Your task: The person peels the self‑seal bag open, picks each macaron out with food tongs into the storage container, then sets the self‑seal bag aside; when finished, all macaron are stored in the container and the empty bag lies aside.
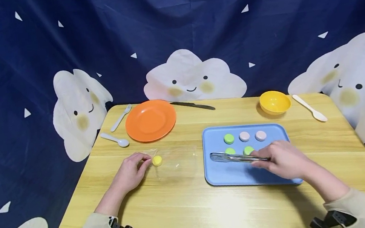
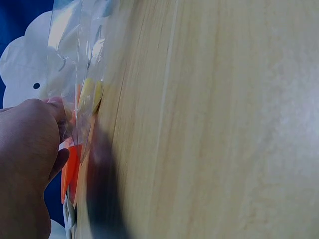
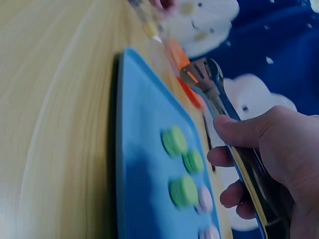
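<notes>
My left hand [image 1: 133, 172] pinches the edge of a clear plastic bag [image 1: 181, 163] lying on the table; in the left wrist view the bag [image 2: 84, 45] rises from the fingertips. A yellow macaron [image 1: 157, 161] is at the bag's end near my fingers. My right hand [image 1: 282, 159] grips metal tongs [image 1: 223, 157] above a blue tray [image 1: 224, 177]. Nothing sits between the tongs' tips [image 3: 202, 74] in the right wrist view. On the tray are green macarons [image 1: 229, 138] and two pale pink macarons [image 1: 244, 136]; the tongs partly cover the nearer green ones.
Behind the bag stands an orange plate [image 1: 150, 121], with a fork [image 1: 121, 117] and a spoon [image 1: 115, 139] to its left and a dark knife [image 1: 193, 105] to its right. A yellow bowl [image 1: 275, 102] and white spoon [image 1: 310, 108] are at the back right.
</notes>
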`<act>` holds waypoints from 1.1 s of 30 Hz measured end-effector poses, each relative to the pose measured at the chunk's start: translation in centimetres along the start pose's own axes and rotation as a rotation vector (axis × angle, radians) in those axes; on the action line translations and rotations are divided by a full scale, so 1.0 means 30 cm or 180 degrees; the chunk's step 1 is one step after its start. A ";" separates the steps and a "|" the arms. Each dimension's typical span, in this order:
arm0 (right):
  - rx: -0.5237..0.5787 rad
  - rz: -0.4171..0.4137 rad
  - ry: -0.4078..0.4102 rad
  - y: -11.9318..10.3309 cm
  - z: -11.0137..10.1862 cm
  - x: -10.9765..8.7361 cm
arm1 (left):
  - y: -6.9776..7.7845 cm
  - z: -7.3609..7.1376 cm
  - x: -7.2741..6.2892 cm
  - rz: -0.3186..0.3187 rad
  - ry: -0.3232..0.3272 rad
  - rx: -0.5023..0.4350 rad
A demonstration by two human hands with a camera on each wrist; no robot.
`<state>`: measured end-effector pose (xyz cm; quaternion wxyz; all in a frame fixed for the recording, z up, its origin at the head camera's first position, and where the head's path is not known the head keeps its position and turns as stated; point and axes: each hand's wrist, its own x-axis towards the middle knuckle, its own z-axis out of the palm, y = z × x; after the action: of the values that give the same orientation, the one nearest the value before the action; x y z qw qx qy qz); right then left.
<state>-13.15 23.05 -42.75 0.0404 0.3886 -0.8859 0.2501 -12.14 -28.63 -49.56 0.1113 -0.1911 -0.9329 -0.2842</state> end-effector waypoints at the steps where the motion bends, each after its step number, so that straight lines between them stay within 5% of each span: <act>1: 0.0012 -0.0024 -0.0040 -0.010 0.013 0.020 | 0.000 -0.001 0.000 0.0000 0.0003 -0.0008; 16: -0.0221 -0.0160 -0.0547 -0.118 0.189 0.272 | -0.012 0.007 -0.008 0.0015 0.0034 -0.0014; 33: -0.0324 -0.0182 -0.0508 -0.191 0.340 0.420 | -0.004 0.016 -0.010 0.0076 0.0167 -0.0125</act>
<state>-16.59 6.50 -45.92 -0.0036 0.4298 -0.8864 0.1718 -11.98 -28.54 -50.09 0.1353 -0.1968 -0.9216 -0.3060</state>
